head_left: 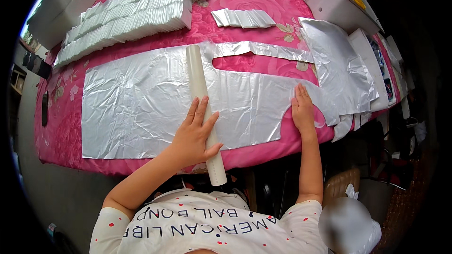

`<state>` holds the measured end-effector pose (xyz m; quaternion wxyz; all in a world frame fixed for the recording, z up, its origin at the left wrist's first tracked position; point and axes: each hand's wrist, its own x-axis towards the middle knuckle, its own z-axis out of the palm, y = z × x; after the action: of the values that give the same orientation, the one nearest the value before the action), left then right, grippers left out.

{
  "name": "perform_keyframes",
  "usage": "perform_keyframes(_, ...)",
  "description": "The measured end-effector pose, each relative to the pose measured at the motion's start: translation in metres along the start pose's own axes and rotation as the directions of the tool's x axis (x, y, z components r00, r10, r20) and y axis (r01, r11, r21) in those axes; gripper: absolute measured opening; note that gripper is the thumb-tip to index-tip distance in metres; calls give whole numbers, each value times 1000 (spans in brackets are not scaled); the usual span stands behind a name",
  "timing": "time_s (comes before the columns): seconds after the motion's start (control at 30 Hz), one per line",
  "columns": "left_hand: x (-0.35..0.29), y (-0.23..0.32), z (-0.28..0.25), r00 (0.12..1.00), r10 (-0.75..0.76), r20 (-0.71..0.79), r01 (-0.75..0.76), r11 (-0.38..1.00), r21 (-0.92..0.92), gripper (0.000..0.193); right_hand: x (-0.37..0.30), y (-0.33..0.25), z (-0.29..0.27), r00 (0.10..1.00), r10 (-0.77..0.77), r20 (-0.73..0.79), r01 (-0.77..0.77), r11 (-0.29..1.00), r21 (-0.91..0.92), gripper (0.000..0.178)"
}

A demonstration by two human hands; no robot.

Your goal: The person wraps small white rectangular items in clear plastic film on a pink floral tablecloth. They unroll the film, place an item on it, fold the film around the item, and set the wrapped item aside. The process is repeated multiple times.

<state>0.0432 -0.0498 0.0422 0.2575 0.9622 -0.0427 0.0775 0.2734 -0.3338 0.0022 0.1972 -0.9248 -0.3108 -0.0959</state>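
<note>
A thin silvery-white plastic sheet [136,99], cut like an apron with a strip along its far right side, lies spread over a pink floral tablecloth [245,157]. Across its middle rests a long pale tube [197,75], its near end jutting past the table edge. My left hand [192,136] lies over the tube with fingers spread, pressing on it rather than wrapping round. Flat on the narrower right part of the sheet is my right hand [302,110], fingers straight and close together, beside a curved cut-out.
Long rows of folded plastic packs [136,16] fill the far left, and a smaller row [242,18] lies at far centre. More loose sheets [336,66] are piled at right. White boxes stand at the far left [61,14] and far right [329,0].
</note>
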Motion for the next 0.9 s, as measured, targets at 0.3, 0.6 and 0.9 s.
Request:
perform_keyframes(0.3, -1, 2, 1, 1000, 6, -30, -4, 998, 56, 65, -12, 64, -29, 963, 178, -204, -223, 948, -228, 21)
perform_keyframes(0.6, 0, 4, 0, 999, 25, -28, -24, 999, 39, 68, -8, -75, -62, 971, 77, -224, -63, 995, 72, 19)
perform_keyframes(0.9, -2, -6, -39, 827, -284, 486, 504, -10, -863, 40, -39, -243, -27, 902, -402, 158, 160, 651, 742, 26)
